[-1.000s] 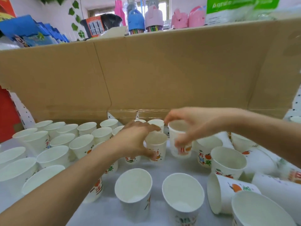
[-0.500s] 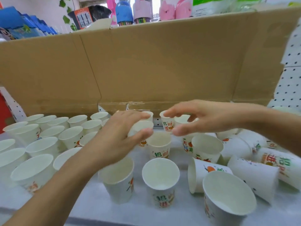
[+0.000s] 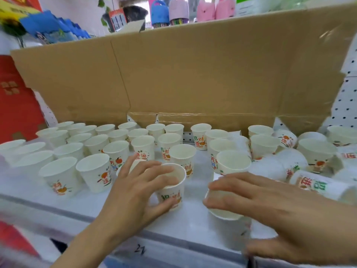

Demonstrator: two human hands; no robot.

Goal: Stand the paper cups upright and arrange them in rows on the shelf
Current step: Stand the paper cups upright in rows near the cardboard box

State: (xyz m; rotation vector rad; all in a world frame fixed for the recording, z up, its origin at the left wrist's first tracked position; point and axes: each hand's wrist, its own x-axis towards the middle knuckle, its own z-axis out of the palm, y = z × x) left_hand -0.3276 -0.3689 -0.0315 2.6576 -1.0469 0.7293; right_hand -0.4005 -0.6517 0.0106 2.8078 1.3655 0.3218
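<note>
White paper cups with orange and green print cover the white shelf [image 3: 92, 207]. Several stand upright in rows on the left [image 3: 96, 144]. My left hand [image 3: 135, 188] grips an upright cup [image 3: 172, 188] near the front edge, fingers over its rim and thumb on its side. My right hand [image 3: 270, 207] is wrapped round another cup [image 3: 226, 211] at the front, rim toward me. Several cups lie tipped over on the right [image 3: 316, 185].
A brown cardboard sheet [image 3: 193, 74] stands behind the cups. White pegboard [image 3: 345, 105] closes the right side, and a red box [image 3: 15, 105] stands at the left. The shelf's front edge [image 3: 135, 240] runs just under my wrists.
Both hands have pulled back from the cups at the middle of the shelf to the front edge. Each now holds a front-row cup. The view has tilted down.
</note>
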